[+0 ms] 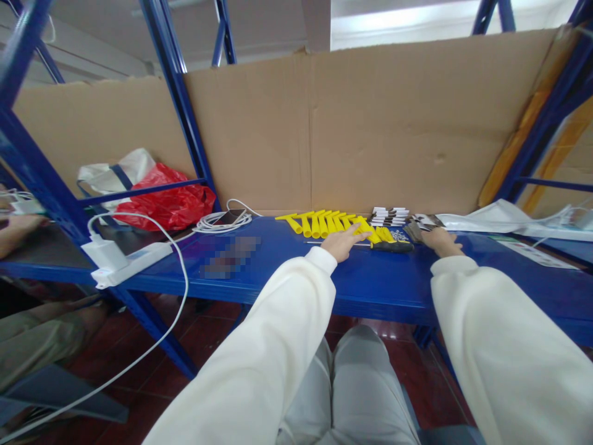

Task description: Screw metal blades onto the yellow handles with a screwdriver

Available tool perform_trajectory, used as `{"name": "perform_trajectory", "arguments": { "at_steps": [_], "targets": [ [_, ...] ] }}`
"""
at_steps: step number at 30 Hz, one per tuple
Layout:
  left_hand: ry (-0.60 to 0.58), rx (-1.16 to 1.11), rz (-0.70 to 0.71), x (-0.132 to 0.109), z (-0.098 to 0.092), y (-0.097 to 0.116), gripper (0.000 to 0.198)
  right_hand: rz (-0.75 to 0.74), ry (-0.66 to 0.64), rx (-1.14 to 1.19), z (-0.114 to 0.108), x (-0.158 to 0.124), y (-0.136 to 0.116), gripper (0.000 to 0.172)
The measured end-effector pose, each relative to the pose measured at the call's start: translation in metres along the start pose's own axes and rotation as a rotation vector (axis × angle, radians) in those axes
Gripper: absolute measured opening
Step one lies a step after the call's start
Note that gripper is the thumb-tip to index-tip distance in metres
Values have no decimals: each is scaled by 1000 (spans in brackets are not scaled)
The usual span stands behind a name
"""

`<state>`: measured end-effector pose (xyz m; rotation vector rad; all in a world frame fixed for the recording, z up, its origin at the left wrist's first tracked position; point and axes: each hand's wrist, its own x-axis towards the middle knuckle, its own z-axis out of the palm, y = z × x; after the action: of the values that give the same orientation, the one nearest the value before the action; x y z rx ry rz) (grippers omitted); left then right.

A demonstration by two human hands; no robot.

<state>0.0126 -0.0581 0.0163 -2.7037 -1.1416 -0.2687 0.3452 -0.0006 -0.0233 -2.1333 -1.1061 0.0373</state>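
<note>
My left hand (341, 245) reaches over the table with its fingers stretched out. Its fingertips are at a row of yellow plastic T-shaped parts (320, 225), whose round open ends face me. Just right of these fingers lies a screwdriver (393, 246) with a black and yellow handle, its thin shaft passing by my left hand. My right hand (442, 241) is at a small pile of grey-brown flat pieces (414, 231), its fingers drawn together there. What they pinch is too small to make out. Stacked white and black small pieces (389, 216) sit behind, between my hands.
A blue table (370, 281) has a cardboard wall (393, 123) behind it. Left are a coiled white cable (217, 222), a phone (230, 217), a power strip (134, 264) and a red bag (171, 198). White sheeting (491, 217) lies right. Another person's hand (18, 232) shows far left.
</note>
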Motion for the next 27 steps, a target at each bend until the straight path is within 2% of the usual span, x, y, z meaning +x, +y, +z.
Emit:
{"name": "perform_trajectory", "arguments": {
  "at_steps": [3, 7, 11, 13, 16, 21, 24, 27],
  "targets": [
    [9, -10, 8, 0, 1, 0, 98, 101, -16, 20, -2, -1, -4, 34],
    [11, 2, 10, 0, 1, 0, 98, 55, 45, 84, -1, -5, -6, 38],
    [14, 31, 6, 1, 3, -1, 98, 56, 3, -57, -4, -14, -8, 38],
    [20, 42, 15, 2, 4, -1, 98, 7, 23, -105, -7, -19, -11, 38],
    [34, 52, 26, 3, 5, -1, 98, -176, 73, -102, -11, -26, -20, 39],
    [39, 67, 75, 3, 5, 2, 95, -725, 130, -56, -9, -42, -43, 47],
    [34, 87, 98, 3, 5, 3, 93, -1010, 73, -108, -4, -53, -55, 56],
    [43, 90, 104, 4, 8, 2, 94, -1146, 4, -201, -2, -59, -63, 62]
  ]
}}
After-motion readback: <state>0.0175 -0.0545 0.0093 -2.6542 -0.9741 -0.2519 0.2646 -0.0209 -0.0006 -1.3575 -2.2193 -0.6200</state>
